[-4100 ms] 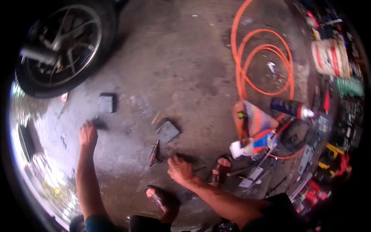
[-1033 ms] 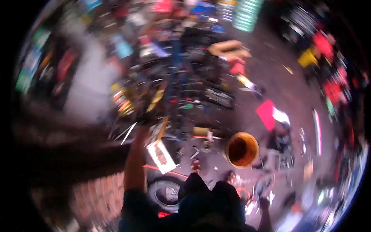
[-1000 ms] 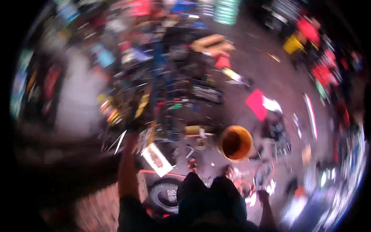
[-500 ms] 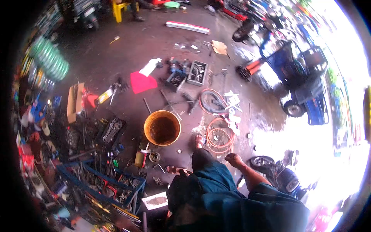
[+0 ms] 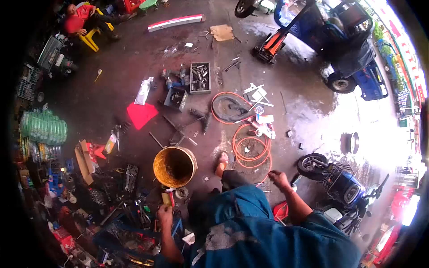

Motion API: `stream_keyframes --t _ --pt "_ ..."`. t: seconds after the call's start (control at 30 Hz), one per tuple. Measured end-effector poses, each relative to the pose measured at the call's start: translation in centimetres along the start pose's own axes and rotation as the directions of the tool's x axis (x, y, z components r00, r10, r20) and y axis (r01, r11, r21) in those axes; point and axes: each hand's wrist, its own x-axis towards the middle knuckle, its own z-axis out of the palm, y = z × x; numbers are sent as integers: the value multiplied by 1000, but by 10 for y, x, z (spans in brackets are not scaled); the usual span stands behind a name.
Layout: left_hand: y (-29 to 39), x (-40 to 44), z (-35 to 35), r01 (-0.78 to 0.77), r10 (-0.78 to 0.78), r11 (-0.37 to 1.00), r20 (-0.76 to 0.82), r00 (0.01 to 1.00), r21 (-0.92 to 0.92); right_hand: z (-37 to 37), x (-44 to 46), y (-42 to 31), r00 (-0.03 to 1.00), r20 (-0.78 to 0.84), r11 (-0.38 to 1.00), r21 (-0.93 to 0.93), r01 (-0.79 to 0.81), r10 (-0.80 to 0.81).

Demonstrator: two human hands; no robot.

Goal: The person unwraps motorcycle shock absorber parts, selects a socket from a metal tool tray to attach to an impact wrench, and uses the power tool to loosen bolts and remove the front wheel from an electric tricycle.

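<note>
My left hand (image 5: 165, 214) is at the lower left, its fingers curled; anything inside them is hidden. Just beyond it, a yellow and red object (image 5: 167, 196) lies beside the yellow bucket (image 5: 195, 166). My right hand (image 5: 279, 179) hangs at the right with curled fingers and nothing visible in it. Nearest to this hand is the coiled orange hose (image 5: 269, 161) on the floor. A red object (image 5: 281, 210) shows beside the right forearm.
Beyond the bucket lie a red cloth (image 5: 141, 115), a power tool (image 5: 206, 121) and a metal parts tray (image 5: 200, 77). A blue scooter (image 5: 351, 191) stands at right, a blue three-wheeler (image 5: 308, 38) farther back. A person (image 5: 82, 15) sits at upper left. Tools crowd the lower left.
The view has turned from the cluttered rack toward the open floor and vehicles. My left hand, out of sight half a second ago, now shows near the bucket; my right hand stays near the hose.
</note>
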Motion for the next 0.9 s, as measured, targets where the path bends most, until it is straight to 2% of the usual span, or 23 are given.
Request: stream_keyframes --t 0.03,0.07,0.1,0.17,0.2,0.23,0.3,0.37,0.43,0.57,0.63,0.67,0.77,0.8,0.9 --pt "71 -6 -15 6 -14 996 91 996 92 -11 1 -24 991 -80 988 113 -102 111" --pt "50 9 -2 56 -69 994 130 989 95 -23 1 -51 987 -74 954 275 -118 143" --pt "33 25 7 103 -118 990 164 979 97 -34 2 -63 974 -82 923 344 -173 213" --pt "96 36 4 -69 52 994 184 982 87 -45 8 -68 958 -141 889 424 -170 251" --pt "127 42 4 4 -4 1000 230 973 0 -45 9 -65 953 -134 864 470 -181 273" --pt "129 54 6 -27 14 998 202 979 60 -46 6 -58 946 -126 836 513 -195 299" --pt "121 85 25 -92 65 981 154 986 169 -40 3 -30 940 -90 836 490 -246 330" --pt "162 98 26 -106 73 979 187 980 174 -25 -1 21 930 -71 839 459 -292 362" --pt "197 109 29 -106 69 980 214 974 167 -10 -9 74 873 -35 823 355 -444 486" --pt "230 136 32 -106 61 977 235 970 185 1 -18 104 838 -59 775 421 -471 542" --pt "260 141 29 -85 19 965 259 966 247 -3 -13 95 828 -83 759 457 -463 555" --pt "239 156 33 -94 26 965 263 964 246 -7 -6 83 826 -96 755 474 -453 556" --pt "257 175 29 -81 -16 943 289 957 322 -22 30 16 755 -170 710 515 -481 634" --pt "248 184 30 -76 -23 934 271 962 349 -26 41 -9 768 -162 692 574 -437 619" --pt "255 207 18 -97 9 957 306 952 272 -30 80 -75 839 -195 739 600 -307 507"
